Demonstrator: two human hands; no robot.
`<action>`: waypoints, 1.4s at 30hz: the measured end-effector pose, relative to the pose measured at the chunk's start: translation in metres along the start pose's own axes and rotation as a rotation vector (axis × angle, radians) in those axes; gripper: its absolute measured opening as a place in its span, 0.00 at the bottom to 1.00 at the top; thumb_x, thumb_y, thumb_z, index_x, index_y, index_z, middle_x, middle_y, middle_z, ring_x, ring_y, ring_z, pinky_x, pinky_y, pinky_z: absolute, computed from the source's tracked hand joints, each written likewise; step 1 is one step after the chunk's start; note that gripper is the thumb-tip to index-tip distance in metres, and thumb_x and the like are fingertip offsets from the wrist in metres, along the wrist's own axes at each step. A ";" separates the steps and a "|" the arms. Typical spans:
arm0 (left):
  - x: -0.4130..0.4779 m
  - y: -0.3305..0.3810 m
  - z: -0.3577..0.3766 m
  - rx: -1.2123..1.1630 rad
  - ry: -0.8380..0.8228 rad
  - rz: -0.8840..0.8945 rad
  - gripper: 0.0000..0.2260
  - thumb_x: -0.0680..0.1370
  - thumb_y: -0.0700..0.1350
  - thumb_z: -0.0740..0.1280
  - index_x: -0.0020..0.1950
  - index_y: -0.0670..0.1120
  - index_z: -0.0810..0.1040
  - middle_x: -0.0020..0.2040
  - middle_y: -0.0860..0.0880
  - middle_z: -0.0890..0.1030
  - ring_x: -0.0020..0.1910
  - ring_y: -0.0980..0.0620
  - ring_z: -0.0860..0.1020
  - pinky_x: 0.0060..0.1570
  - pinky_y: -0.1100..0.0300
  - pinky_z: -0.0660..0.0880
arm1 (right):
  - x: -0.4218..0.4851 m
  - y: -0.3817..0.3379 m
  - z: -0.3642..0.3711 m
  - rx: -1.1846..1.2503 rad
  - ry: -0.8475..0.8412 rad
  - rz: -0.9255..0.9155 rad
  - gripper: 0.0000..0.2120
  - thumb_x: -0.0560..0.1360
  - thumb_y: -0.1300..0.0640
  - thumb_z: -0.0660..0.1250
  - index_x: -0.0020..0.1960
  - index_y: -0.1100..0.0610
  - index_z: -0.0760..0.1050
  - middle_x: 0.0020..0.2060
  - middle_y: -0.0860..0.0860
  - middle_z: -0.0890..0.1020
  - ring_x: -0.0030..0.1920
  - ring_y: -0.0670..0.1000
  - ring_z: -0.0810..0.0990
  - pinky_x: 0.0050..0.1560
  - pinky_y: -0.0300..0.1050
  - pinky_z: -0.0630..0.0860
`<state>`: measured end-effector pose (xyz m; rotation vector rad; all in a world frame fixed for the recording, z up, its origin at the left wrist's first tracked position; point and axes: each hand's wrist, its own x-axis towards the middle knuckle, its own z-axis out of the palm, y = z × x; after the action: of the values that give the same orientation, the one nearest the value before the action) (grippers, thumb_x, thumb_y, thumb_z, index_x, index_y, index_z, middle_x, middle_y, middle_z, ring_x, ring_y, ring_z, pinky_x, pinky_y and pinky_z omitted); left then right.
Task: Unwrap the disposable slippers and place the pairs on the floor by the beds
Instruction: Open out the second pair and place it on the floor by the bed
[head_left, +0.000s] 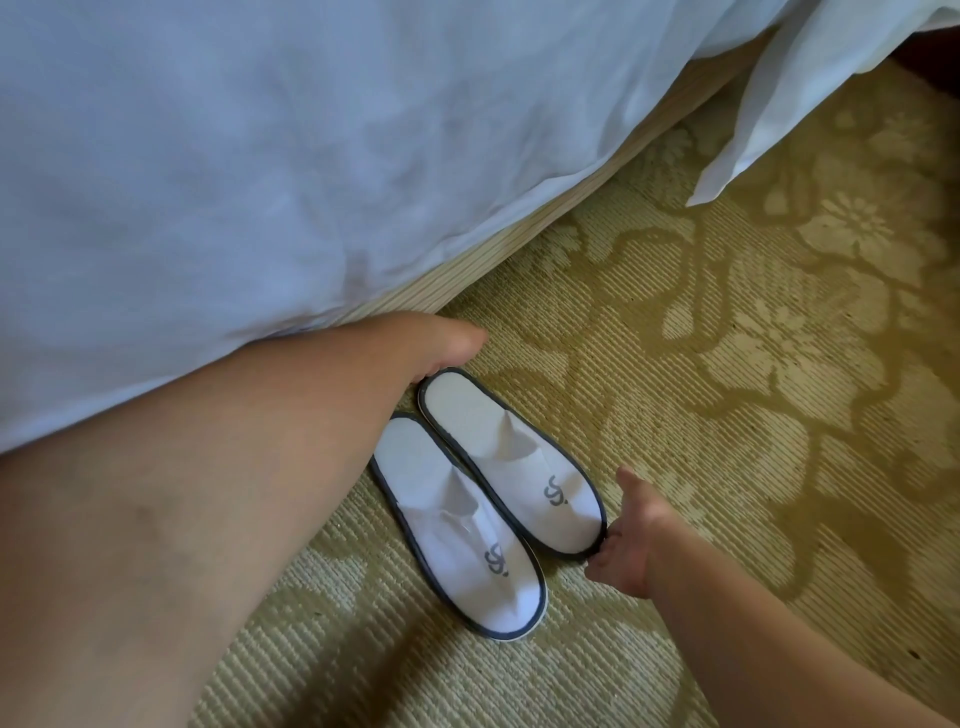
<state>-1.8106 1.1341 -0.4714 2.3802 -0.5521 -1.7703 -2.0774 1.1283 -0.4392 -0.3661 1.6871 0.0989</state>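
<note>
Your right hand (626, 545) touches the toe rim of the far slipper (511, 462), thumb raised. Your left hand (436, 345) meets its heel. Whether either grasps cannot be told. The near slipper (457, 530) lies against it. The bed (467, 273) edge runs just behind the left hand, with open carpet (779, 415) beyond the right. Each toe bears a grey looped logo, unreadable.

White slippers (483, 499) with dark grey trim and logo — olive-gold floral carpet (753, 364) — white bedsheet (260, 156)
</note>
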 end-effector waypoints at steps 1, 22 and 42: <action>-0.001 0.001 0.000 0.006 0.002 -0.001 0.33 0.80 0.65 0.47 0.79 0.48 0.48 0.78 0.42 0.54 0.74 0.40 0.57 0.69 0.42 0.56 | -0.001 0.000 0.000 0.004 -0.002 -0.002 0.42 0.77 0.33 0.58 0.76 0.64 0.57 0.70 0.64 0.69 0.69 0.63 0.69 0.72 0.58 0.60; -0.017 0.001 0.007 0.031 0.088 0.040 0.35 0.78 0.68 0.47 0.79 0.48 0.50 0.78 0.42 0.52 0.75 0.42 0.56 0.69 0.44 0.57 | 0.006 0.011 -0.009 0.032 -0.033 0.003 0.44 0.77 0.33 0.58 0.77 0.65 0.54 0.72 0.64 0.67 0.71 0.64 0.66 0.74 0.59 0.55; -0.042 -0.043 0.004 0.213 -0.004 -0.176 0.43 0.73 0.74 0.43 0.78 0.47 0.44 0.77 0.39 0.56 0.72 0.38 0.62 0.64 0.43 0.64 | -0.021 0.071 0.014 0.022 0.016 0.071 0.47 0.75 0.29 0.56 0.79 0.62 0.53 0.75 0.63 0.62 0.71 0.65 0.66 0.72 0.62 0.61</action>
<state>-1.8158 1.1898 -0.4486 2.6430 -0.5737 -1.8727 -2.0825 1.2031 -0.4311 -0.2914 1.7158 0.1301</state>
